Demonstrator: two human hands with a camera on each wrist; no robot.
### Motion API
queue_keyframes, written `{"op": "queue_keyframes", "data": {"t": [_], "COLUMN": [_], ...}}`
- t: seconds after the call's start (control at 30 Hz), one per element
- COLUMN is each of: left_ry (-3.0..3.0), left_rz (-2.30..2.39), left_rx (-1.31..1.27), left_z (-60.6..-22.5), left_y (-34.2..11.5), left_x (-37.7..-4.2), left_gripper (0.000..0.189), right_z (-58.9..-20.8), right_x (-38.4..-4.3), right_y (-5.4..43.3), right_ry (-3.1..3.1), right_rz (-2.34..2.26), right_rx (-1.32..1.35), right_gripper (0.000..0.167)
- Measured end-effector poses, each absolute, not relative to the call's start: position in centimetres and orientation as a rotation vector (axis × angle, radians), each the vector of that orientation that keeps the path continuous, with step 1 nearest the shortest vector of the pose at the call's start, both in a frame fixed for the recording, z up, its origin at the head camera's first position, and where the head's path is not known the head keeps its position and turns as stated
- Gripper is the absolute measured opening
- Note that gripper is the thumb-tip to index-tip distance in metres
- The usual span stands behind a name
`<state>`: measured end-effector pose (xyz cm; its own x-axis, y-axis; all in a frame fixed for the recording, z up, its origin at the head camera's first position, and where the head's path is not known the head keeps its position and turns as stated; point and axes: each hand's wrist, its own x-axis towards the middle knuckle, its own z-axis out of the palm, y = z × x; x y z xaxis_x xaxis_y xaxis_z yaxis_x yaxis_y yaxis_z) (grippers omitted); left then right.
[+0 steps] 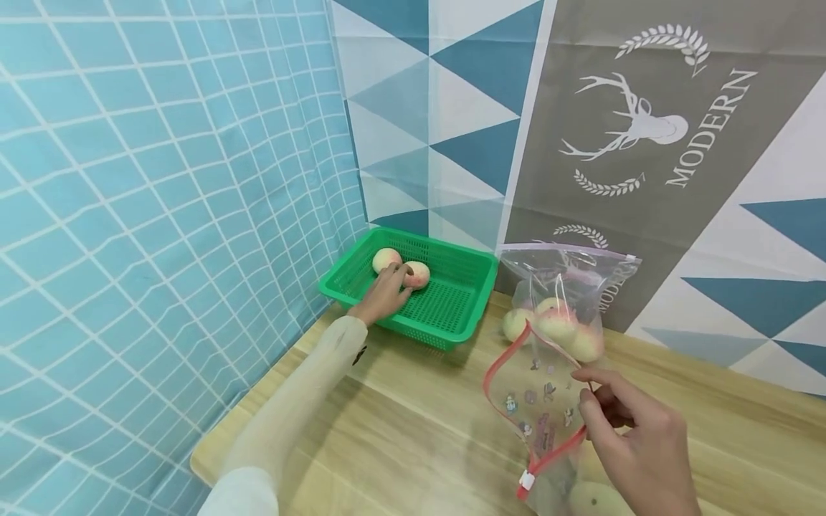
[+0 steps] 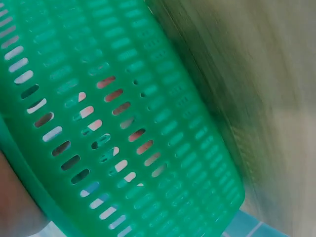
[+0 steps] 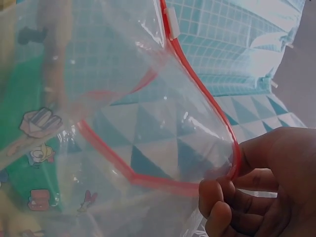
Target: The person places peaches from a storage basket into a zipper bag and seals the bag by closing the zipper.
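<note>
Inside a green plastic basket my left hand reaches over the near wall, fingers and thumb around a pink-and-cream peach. A second peach lies just beside it. In the left wrist view the basket's slotted wall hides most of that hand. My right hand pinches the red-zip rim of a clear zip bag printed with small cartoon figures. The bag's mouth gapes wide, as the right wrist view shows, with the red rim running to the pinching fingers.
Behind the held bag stands another clear zip bag with a lilac closure and several peaches in it. A pale round fruit shows at the bottom edge. The wooden table meets a blue gridded wall covering on the left.
</note>
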<state>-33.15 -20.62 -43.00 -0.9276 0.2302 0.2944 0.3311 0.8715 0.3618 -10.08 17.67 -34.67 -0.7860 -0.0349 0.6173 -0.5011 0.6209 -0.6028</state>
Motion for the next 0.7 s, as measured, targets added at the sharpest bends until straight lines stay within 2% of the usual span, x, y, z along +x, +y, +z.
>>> {"op": "queue_keyframes", "data": {"t": [0.2,0.7], "left_ry": [-2.805,-3.011], "left_rz": [-0.578,-0.509], "left_rx": [-0.437,-0.407], "left_z": [-42.1,-41.5], "left_y": [-20.1,-20.4], "left_x": [-35.2,-37.7], "left_gripper": [0.039,0.046], "right_z": [-34.3,-34.9], "right_x": [-10.7,-10.3], "right_y": [18.1,18.3], "right_ry": [-2.212,-2.252], "right_rz": [1.044,1.042], "right_rx": [0.541,0.523], "right_gripper": [0.033,0.034]}}
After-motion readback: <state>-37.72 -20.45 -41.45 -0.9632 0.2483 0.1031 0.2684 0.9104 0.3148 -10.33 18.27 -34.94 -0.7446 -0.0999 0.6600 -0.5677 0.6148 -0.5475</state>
